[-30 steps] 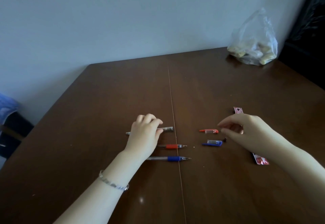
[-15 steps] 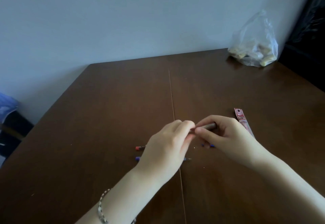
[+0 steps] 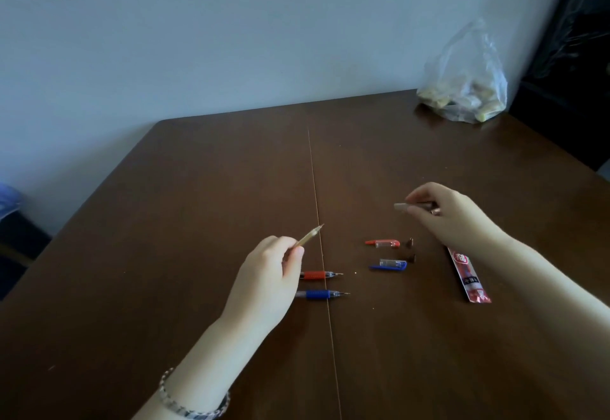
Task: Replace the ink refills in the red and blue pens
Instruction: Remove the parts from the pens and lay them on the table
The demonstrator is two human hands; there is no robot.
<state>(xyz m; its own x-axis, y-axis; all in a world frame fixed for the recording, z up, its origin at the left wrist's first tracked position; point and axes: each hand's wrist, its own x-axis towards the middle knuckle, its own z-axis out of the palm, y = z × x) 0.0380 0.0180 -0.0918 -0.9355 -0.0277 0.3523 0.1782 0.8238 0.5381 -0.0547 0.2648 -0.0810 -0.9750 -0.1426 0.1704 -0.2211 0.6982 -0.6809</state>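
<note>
My left hand (image 3: 269,274) grips a thin pale pen (image 3: 308,236) that points up and to the right. My right hand (image 3: 452,218) pinches that pen's pale cap (image 3: 404,207) above the table. A red-grip pen (image 3: 318,275) and a blue-grip pen (image 3: 321,294) lie uncapped side by side, tips to the right, partly hidden by my left hand. To their right lie a red cap (image 3: 383,243) and a blue cap (image 3: 389,264), each with a small dark cone piece beside it: one (image 3: 410,243) by the red cap, the other (image 3: 411,258) by the blue.
A red and white packet (image 3: 468,276) lies on the brown table (image 3: 198,188) under my right wrist. A clear plastic bag (image 3: 465,86) with pale lumps sits at the far right corner by the wall. A seam runs down the table's middle.
My hands met over the pale pen and have pulled apart: the left keeps the pen, the right has come away to the right with its cap.
</note>
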